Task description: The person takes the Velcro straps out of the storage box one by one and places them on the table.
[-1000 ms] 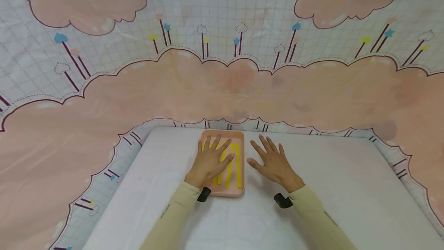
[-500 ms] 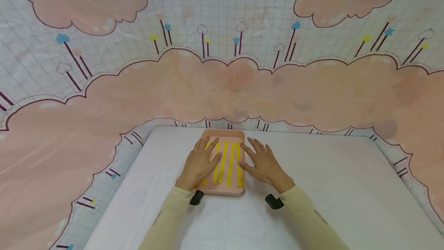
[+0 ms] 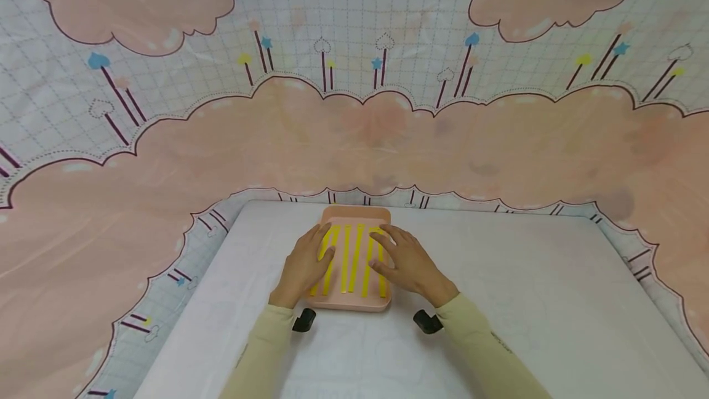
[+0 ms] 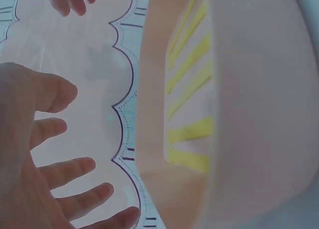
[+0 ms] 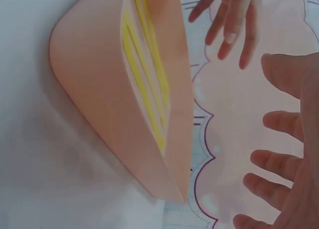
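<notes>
A shallow peach-coloured tray [image 3: 354, 304] lies on the white table, with several flat yellow strips [image 3: 357, 257] laid lengthwise side by side in it. Over the tray's left side hovers my left hand [image 3: 301, 266], fingers spread and a little bent. Above its right side is my right hand [image 3: 412, 263], thumb and fingers apart. In the left wrist view the left hand [image 4: 30, 159] holds nothing and stays apart from the tray [image 4: 264, 99]. The right wrist view likewise has the right hand [image 5: 289, 159] clear of the tray [image 5: 94, 74], nothing between its fingers.
The white table [image 3: 526, 300] extends to both sides and in front of the tray. Behind it hangs a printed cloth [image 3: 388, 146] with peach clouds and a grid pattern. A black wrist camera [image 3: 304, 320] sits below the left wrist, another black camera [image 3: 428, 321] below the right.
My left hand has shifted left and slightly toward me, uncovering more of the strips. My right hand has moved left from beside the tray to over its right edge. The tray looks unmoved.
</notes>
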`<state>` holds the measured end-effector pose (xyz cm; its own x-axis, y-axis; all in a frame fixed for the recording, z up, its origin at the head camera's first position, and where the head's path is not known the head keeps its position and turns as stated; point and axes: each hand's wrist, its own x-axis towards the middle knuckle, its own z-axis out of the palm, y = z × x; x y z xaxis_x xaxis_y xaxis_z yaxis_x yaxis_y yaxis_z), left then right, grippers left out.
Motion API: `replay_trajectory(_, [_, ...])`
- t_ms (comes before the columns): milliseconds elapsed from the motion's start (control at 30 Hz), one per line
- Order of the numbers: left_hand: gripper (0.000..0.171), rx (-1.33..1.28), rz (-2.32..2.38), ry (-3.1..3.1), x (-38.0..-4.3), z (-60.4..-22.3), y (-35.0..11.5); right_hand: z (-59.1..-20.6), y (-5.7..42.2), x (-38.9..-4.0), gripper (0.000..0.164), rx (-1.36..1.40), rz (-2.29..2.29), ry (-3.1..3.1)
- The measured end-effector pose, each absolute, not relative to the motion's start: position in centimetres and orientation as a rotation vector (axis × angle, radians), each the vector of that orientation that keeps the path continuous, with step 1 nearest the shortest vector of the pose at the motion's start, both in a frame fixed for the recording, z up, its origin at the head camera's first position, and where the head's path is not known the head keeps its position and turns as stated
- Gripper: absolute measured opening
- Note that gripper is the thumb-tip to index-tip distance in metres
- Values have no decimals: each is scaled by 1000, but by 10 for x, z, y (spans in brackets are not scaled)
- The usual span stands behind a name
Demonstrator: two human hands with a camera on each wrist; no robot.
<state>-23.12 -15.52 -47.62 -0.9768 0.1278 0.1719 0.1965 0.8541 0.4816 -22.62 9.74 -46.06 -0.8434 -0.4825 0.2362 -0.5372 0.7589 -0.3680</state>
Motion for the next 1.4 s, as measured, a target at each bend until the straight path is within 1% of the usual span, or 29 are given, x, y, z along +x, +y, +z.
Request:
replay_trajectory(267, [56, -192, -977, -2845, -231, -484, -168, -460, 85, -230, 60, 855, 585, -2843])
replay_trajectory(533, [57, -148, -1150, -2786, -231, -493, -173, -450, 71, -232, 59, 932, 529, -2853])
replay_trajectory(800, [58, -9, -1393, -2756, -231, -500, -177, -439, 58, -236, 55, 1033, 441, -2832])
replay_trajectory(933, [58, 43, -1428, -2776, -231, -502, -178, -436, 51, -240, 52, 1100, 383, -2790])
replay_trajectory(1233, [54, 47, -1448, -2782, -229, -506, -183, -429, 29, -248, 42, 1190, 337, -2800])
replay_trajectory(1400, [50, 50, -1457, -2785, -229, -507, -186, -431, 18, -252, 41, 1232, 329, -2793])
